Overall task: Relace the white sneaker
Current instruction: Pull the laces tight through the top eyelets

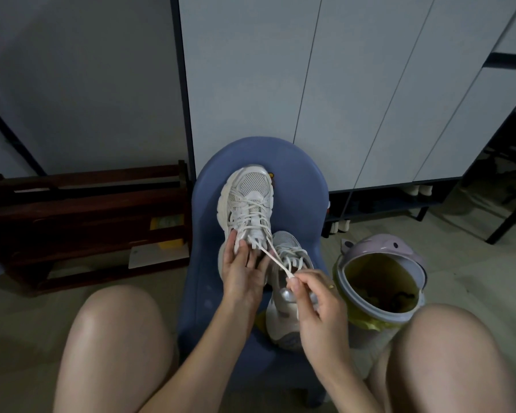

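While laced crisscross, white sneaker [248,204] shows mesh toe, chunky sole.

Blue plastic chair [298,186] in the middle, carrying two white sneakers. First white sneaker [248,201] directly on the seat, toe toward the chair back, laces partly threaded. Second sneaker [283,296] just beside the first, nearer the front edge of the chair, tilted on its side. Beige floor [149,281] under the chair; on it, right of the chair, a pink bin [399,254]; left of the chair, a dark wooden rack [81,222].
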